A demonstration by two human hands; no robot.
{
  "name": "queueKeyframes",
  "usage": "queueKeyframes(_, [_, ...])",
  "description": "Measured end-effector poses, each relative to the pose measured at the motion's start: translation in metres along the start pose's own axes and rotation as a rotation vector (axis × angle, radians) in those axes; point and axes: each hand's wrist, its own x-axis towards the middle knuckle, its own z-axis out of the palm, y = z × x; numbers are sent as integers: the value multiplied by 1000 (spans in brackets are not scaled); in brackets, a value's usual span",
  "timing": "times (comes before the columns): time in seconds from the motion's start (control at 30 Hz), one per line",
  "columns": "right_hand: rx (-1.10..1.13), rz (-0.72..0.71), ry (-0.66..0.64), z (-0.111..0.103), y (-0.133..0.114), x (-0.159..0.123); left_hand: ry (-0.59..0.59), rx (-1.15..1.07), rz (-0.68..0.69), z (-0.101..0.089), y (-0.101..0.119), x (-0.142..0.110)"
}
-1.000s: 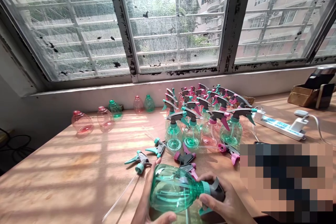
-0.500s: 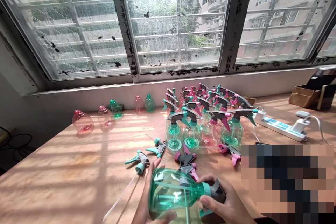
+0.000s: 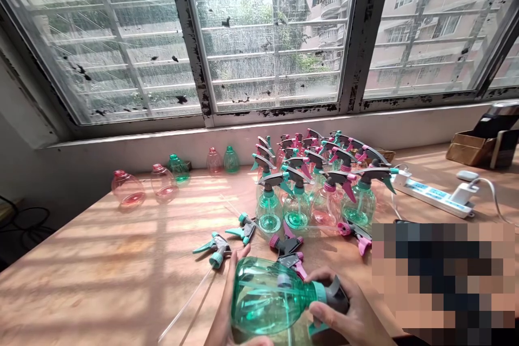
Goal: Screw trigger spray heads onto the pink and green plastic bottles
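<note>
The left hand point(image 3: 224, 308) has dropped its thumb lower since the previous frame, and the reflections on the green bottle point(image 3: 265, 300) have shifted. The bottle is glossy, see-through and rounded, tapering to a short neck; its spray head point(image 3: 337, 294) is opaque grey and teal. Loose sprayer tops point(image 3: 286, 244) lie just beyond on the smooth, wood-toned counter point(image 3: 101, 286). The bottle lies sideways between the hands: the left cups its broad base, while the right hand point(image 3: 354, 308) grips the spray head.
</note>
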Motion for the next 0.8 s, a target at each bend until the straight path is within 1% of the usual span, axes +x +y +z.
queueKeyframes(0.13, [4,-17,25,0,1,1,22,108,28,3,-1,-1])
queueKeyframes(0.2, [7,-22,36,0,1,1,56,147,36,7,1,0])
queueKeyframes(0.3, [3,-17,40,1,-1,0,102,142,6,12,6,-1])
queueKeyframes(0.47, [13,1,27,1,-1,0,45,87,22,8,5,-3])
queueKeyframes(0.57, [-2,-26,26,1,0,0,61,73,7,5,3,-2])
queueKeyframes(0.73, [-10,-26,4,-1,1,1,124,197,19,10,6,5])
queueKeyframes(0.8, [-23,-28,2,-2,1,1,154,208,29,12,6,6])
